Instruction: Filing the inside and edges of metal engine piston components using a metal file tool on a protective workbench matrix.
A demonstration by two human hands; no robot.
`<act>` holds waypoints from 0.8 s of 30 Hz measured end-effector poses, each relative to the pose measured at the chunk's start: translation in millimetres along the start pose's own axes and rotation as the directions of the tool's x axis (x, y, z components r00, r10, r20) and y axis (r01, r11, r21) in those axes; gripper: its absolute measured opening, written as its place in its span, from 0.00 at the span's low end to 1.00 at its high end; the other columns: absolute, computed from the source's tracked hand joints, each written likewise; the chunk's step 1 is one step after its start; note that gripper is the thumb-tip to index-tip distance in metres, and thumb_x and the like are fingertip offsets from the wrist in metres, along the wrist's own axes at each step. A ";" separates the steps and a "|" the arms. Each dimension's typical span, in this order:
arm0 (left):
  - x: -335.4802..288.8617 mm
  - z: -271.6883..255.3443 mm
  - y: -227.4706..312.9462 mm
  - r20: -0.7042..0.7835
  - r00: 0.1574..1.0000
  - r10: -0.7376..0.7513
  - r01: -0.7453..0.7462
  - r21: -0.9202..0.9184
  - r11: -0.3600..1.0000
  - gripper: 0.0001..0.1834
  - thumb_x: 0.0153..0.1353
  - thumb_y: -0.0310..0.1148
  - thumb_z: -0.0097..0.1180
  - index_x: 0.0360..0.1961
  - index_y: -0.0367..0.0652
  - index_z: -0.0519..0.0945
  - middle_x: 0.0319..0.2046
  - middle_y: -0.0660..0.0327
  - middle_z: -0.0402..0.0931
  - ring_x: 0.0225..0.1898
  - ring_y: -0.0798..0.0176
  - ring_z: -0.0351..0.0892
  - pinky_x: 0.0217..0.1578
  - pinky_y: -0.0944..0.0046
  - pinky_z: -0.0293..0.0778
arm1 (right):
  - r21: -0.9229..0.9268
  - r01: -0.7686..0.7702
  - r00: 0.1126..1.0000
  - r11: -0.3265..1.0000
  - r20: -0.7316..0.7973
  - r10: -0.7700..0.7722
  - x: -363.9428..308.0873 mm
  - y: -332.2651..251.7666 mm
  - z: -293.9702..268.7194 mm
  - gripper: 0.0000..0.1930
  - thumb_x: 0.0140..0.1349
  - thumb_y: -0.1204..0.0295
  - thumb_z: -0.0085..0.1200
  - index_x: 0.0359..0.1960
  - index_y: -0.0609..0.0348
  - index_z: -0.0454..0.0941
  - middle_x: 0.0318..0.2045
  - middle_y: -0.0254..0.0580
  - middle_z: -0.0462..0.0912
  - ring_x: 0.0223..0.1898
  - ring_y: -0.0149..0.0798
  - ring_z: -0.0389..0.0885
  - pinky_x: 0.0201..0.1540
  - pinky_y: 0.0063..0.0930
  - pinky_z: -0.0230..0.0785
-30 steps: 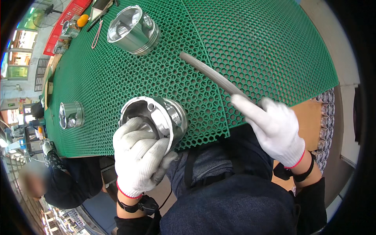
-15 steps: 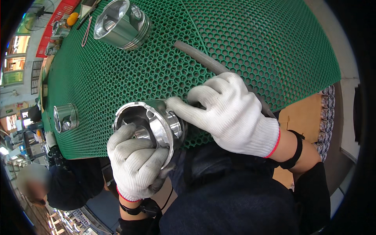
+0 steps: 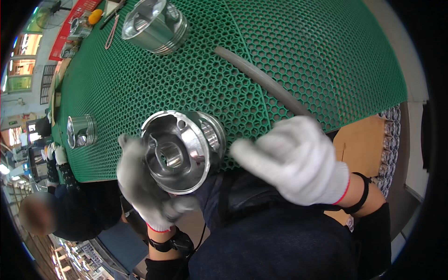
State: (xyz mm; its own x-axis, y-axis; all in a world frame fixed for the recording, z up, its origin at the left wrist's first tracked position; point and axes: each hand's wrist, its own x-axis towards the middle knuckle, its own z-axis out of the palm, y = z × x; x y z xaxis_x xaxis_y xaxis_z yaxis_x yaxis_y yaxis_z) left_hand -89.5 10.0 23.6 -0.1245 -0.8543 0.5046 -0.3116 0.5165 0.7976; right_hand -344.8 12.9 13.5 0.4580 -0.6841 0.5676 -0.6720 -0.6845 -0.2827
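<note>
A silver metal piston lies tilted on the green mat near its front edge, its hollow side with the pin bore facing me. My left hand, in a white knit glove, is at its left and lower side. The fingers are stretched out and the thumb stands apart below the rim; the hand appears open. My right hand, gloved alike, hovers right of the piston, apart from it. One digit points left and the others look curled, but motion smears them. Behind that hand, a grey rod lies slanting on the mat.
Green honeycomb matting covers the table. Another piston stands at the far side, and a smaller-looking one at the left. Many pistons line brown board at the right. A co-worker sits at the lower left.
My right hand has drawn back from the piston, to the right and nearer me. My left fingers have come out of the piston's hollow and moved left. The piston has turned slightly.
</note>
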 end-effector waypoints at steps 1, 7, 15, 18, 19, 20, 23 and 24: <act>-3.7 -5.0 -2.2 0.044 0.994 -0.100 0.089 0.210 0.974 0.46 0.44 0.46 0.75 0.61 0.37 0.66 0.56 0.52 0.72 0.57 0.52 0.73 0.64 0.50 0.65 | -0.056 -0.032 0.999 0.998 -0.042 0.030 -2.4 8.3 -1.2 0.18 0.49 0.70 0.53 0.44 0.53 0.83 0.23 0.27 0.75 0.24 0.31 0.75 0.29 0.27 0.70; -21.2 -25.2 1.4 0.225 0.909 -0.350 0.171 0.564 0.808 0.51 0.43 0.38 0.75 0.66 0.36 0.60 0.58 0.48 0.70 0.59 0.48 0.70 0.63 0.51 0.65 | -0.405 -0.289 0.935 0.868 0.075 0.347 -9.6 28.7 -20.9 0.27 0.47 0.70 0.64 0.54 0.49 0.78 0.32 0.38 0.77 0.34 0.44 0.76 0.39 0.39 0.71; -39.0 -27.4 -4.4 0.385 0.913 -0.131 -0.104 0.531 0.841 0.44 0.48 0.49 0.68 0.61 0.32 0.66 0.55 0.42 0.69 0.58 0.37 0.68 0.60 0.38 0.60 | -0.484 -0.262 0.911 0.835 0.161 0.380 -29.9 14.0 -18.5 0.31 0.45 0.66 0.67 0.57 0.50 0.77 0.32 0.41 0.75 0.33 0.45 0.74 0.38 0.38 0.70; -27.5 -46.7 -8.5 0.292 0.949 -0.116 -0.061 0.535 0.843 0.35 0.57 0.52 0.63 0.54 0.32 0.73 0.54 0.42 0.71 0.58 0.37 0.69 0.58 0.39 0.66 | -0.403 -0.320 0.883 0.857 0.200 0.424 -34.4 7.4 -24.8 0.32 0.43 0.66 0.69 0.56 0.50 0.77 0.33 0.41 0.75 0.33 0.46 0.75 0.38 0.39 0.70; -19.3 -51.4 -14.1 0.226 0.967 0.118 -0.236 0.618 0.750 0.35 0.57 0.56 0.62 0.53 0.35 0.74 0.54 0.42 0.70 0.58 0.37 0.70 0.58 0.41 0.68 | -0.430 -0.325 0.873 0.842 0.205 0.442 -33.5 5.8 -23.8 0.33 0.42 0.65 0.70 0.55 0.50 0.78 0.33 0.41 0.75 0.32 0.47 0.76 0.38 0.39 0.70; -8.3 -59.0 -14.1 0.259 0.945 0.199 -0.324 0.658 0.680 0.35 0.53 0.59 0.62 0.53 0.44 0.76 0.56 0.40 0.69 0.59 0.35 0.69 0.58 0.39 0.67 | -0.438 -0.319 0.874 0.841 0.208 0.440 -32.8 6.5 -24.1 0.33 0.42 0.65 0.70 0.55 0.50 0.78 0.33 0.41 0.75 0.32 0.47 0.76 0.38 0.39 0.70; 57.0 -53.9 7.1 0.539 0.838 0.081 -0.491 0.681 0.543 0.35 0.49 0.68 0.56 0.45 0.49 0.80 0.62 0.46 0.66 0.64 0.30 0.61 0.62 0.32 0.57 | -0.422 -0.298 0.898 0.856 0.180 0.401 -31.0 8.7 -30.4 0.33 0.41 0.66 0.69 0.55 0.50 0.78 0.35 0.42 0.78 0.34 0.47 0.77 0.37 0.40 0.70; 68.8 -52.9 4.5 0.592 0.799 0.107 -0.561 0.670 0.486 0.39 0.50 0.71 0.53 0.43 0.45 0.79 0.64 0.46 0.65 0.65 0.29 0.59 0.64 0.31 0.53 | -0.431 -0.307 0.895 0.848 0.172 0.412 -27.2 8.0 -31.0 0.33 0.41 0.66 0.69 0.55 0.50 0.78 0.35 0.42 0.78 0.34 0.47 0.77 0.37 0.40 0.70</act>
State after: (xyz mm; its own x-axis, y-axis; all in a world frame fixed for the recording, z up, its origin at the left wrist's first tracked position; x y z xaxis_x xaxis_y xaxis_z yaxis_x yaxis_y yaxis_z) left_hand -49.7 -43.4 79.4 -0.6905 -0.6613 0.2932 -0.7124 0.6920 -0.1168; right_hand -380.7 33.8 19.8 0.2335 -0.9374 0.2585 -0.9617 -0.2618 -0.0809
